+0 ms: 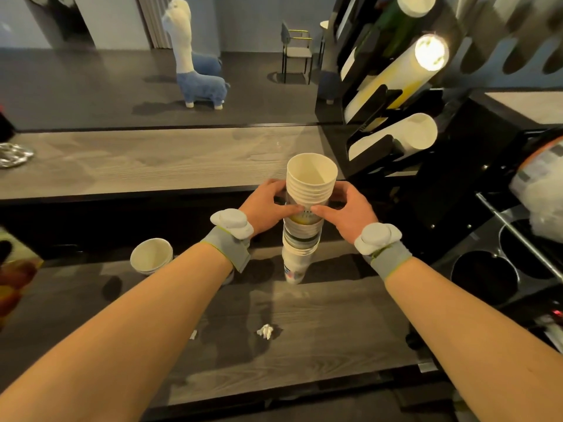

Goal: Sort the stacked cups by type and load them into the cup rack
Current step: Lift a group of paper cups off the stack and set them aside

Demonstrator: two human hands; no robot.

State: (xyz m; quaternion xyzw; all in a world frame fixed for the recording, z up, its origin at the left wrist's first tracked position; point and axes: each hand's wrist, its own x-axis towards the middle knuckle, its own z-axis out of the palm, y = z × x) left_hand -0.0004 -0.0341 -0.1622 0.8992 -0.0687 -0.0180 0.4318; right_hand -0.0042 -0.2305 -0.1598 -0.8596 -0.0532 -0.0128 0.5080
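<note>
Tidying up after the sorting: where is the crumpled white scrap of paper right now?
In the head view the crumpled paper scrap lies on the lower counter, between the two forearms and nearer the person than the tall cup stack.

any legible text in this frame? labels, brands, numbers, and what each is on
Nothing legible.
Tall cup stack: dark print on the cup between the left hand and right hand, too blurred to read.
Lowest cup of the stack: small coloured mark, too small to read.
Cup rack: no readable label.
</note>
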